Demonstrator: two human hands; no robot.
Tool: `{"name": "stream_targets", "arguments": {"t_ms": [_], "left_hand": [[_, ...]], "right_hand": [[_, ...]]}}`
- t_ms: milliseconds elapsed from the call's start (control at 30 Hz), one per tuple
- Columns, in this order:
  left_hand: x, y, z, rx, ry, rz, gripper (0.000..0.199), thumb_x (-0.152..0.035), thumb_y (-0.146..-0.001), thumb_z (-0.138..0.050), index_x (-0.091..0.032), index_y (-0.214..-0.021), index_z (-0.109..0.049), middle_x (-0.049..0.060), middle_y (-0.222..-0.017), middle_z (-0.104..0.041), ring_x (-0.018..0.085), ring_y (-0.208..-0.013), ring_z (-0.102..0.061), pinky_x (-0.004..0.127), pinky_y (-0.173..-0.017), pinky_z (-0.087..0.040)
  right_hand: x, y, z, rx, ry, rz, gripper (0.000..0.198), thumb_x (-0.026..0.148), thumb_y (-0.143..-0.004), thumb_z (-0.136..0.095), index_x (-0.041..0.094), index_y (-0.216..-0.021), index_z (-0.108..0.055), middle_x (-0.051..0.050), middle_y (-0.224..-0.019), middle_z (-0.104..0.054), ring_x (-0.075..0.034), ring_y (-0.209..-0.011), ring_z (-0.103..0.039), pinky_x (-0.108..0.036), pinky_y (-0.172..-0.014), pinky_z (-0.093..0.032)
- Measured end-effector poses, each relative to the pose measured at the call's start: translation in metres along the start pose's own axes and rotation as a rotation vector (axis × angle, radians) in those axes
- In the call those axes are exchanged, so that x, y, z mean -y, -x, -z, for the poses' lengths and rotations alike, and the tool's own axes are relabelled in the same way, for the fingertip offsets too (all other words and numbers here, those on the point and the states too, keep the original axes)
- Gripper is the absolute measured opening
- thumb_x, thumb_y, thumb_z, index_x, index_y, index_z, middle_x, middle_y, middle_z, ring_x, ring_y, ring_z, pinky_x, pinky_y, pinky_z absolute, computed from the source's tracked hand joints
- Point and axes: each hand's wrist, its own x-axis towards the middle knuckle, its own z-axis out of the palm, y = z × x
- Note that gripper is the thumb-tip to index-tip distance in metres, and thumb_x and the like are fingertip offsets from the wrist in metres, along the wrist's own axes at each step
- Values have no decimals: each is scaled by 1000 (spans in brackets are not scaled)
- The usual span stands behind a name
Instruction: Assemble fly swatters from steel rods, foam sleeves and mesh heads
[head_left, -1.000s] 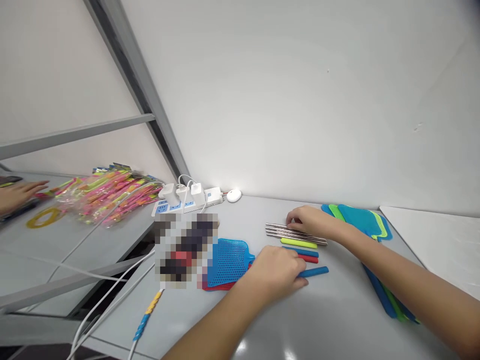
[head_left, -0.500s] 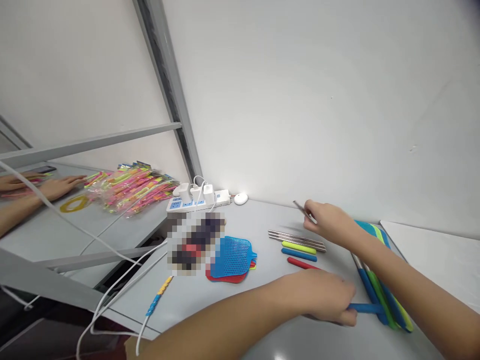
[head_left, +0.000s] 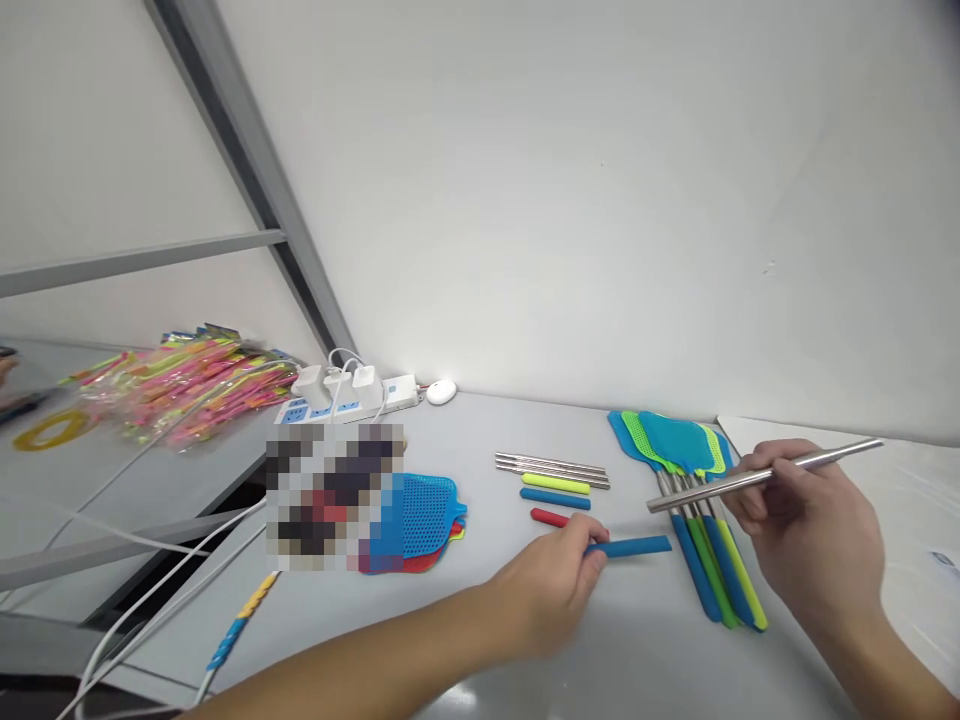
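By the left hand (head_left: 551, 588), a slim, matte blue handle grip (head_left: 636, 547) is pinched near one end between closed thumb and fingers, its free end pointed toward the right fingers. By the right hand (head_left: 825, 530), a shiny silver metal tube (head_left: 720, 489) is held near its middle, the fingers curled shut around it; whether its near tip is level with the grip cannot be told. Just beyond the left fingers, a short red handle grip (head_left: 550, 518) is partly hidden. Between the two sets of fingers, flyswatters with coloured handles (head_left: 696, 568) are laid beneath the tube.

Because only one end is pinched, the blue grip could be swivelled or pushed out of the left fingertips by end pressure. The smooth tube might be rolled if loosely held. If its tip is dropped, the flyswatters could be snagged; by a stray left knuckle, the red grip could be nudged away.
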Motion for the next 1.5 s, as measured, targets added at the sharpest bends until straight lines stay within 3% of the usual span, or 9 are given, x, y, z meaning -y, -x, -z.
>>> {"name": "stream_targets", "arguments": {"t_ms": [100,233,367,600,767,967,1100,1333,1500], "left_hand": [[0,-3,3,-20,91,15,31,-39,-100,-29,-25,-117,-51,0,-83,-58,18,-77,-55,30,-70,-41],[1,-9,9,-12,189,41,28,-42,-99,-33,-23,-102,-53,-4,-74,-47,15,-70,-46,27,-64,-35],[2,-10,11,11,237,30,29,-43,-100,-32,-22,-90,-48,-5,-71,-41,13,-67,-40,26,-61,-31],[3,-9,12,91,265,43,37,-50,-100,-27,-21,-86,-47,-5,-67,-35,12,-60,-33,26,-54,-24],[0,-9,16,130,264,34,39,-51,-100,-26,-21,-82,-43,-5,-67,-36,12,-61,-34,26,-55,-25],[2,-8,15,128,205,-8,39,-50,-100,-26,-20,-84,-45,-4,-68,-42,14,-63,-40,27,-58,-28],[2,-7,14,129,178,-48,37,-48,-101,-26,-20,-89,-48,-3,-70,-46,14,-66,-44,27,-60,-30],[0,-4,15,154,70,-96,31,-40,-100,-30,-20,-92,-52,-1,-75,-53,14,-66,-46,26,-59,-31],[-2,-4,15,131,57,-151,25,-35,-99,-34,-20,-86,-49,-1,-76,-53,13,-66,-45,24,-58,-31]], "right_hand": [[-5,-1,3,-54,-139,-72,13,24,-91,-48,24,-80,-56,5,-49,-42,-12,-45,-39,-25,-42,-32],[-5,3,2,-111,-139,-105,13,22,-90,-48,23,-79,-55,5,-47,-43,-12,-44,-41,-22,-41,-32],[-4,8,-4,-71,-160,-117,12,26,-91,-49,24,-80,-53,5,-48,-44,-12,-45,-42,-22,-42,-33],[-2,15,-5,-64,-194,-43,12,20,-89,-47,24,-80,-55,4,-49,-45,-13,-47,-43,-24,-44,-35],[-1,23,-4,-44,-223,82,9,20,-86,-51,24,-81,-57,3,-56,-49,-13,-49,-44,-27,-46,-36],[1,32,-5,33,-204,171,7,29,-88,-56,25,-84,-60,3,-55,-50,-14,-51,-46,-29,-49,-36],[-3,36,-7,74,-166,104,9,30,-92,-52,26,-86,-58,3,-58,-49,-13,-50,-46,-26,-47,-36],[-15,51,-20,479,166,-21,10,28,-97,-50,25,-96,-59,1,-73,-57,-12,-60,-56,-25,-56,-45],[-11,50,-13,470,340,45,10,29,-95,-53,27,-99,-62,0,-78,-58,-12,-65,-57,-24,-60,-47]]}}
